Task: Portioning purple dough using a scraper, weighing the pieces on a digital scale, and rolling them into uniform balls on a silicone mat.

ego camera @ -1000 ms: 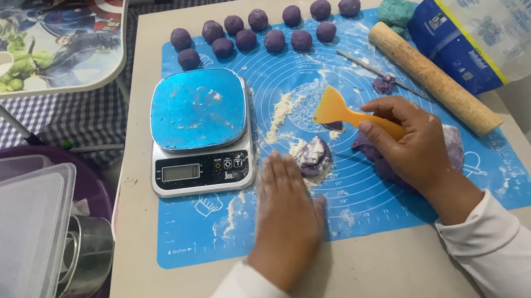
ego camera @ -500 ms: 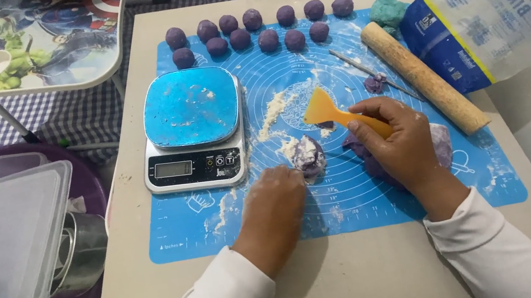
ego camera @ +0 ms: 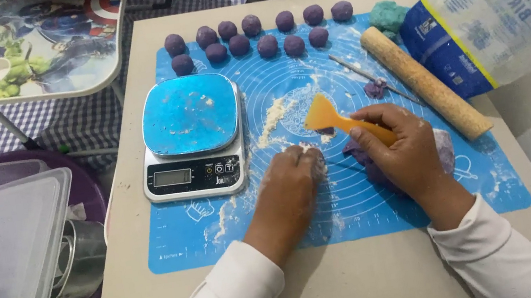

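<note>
The right hand had its fingers wrapped around the handle of an orange scraper, blade pointing up and left over the blue mat; under that palm sat a lump of purple dough, mostly hidden. The left hand lay palm down with its fingers curled close over a small piece of dough, which I couldn't really see from the head view, so whether they actually gripped it or just pressed on it I couldn't tell; both hands were dusted with flour.

Looked to me like the portioning step: cutting bits off the lump and shaping them. Just left of the left hand stood a kitchen scale with a floury blue top and nothing on it; further up the mat was a double row of purple dough balls, all about the same size. So I'd guess the next move called for lifting that small piece cleanly and getting it onto the scale, without dragging loose flour along.

Off to the right lay a rolling pin, a thin stick, a teal lump and a flour bag, all on the beige worktop.
</note>
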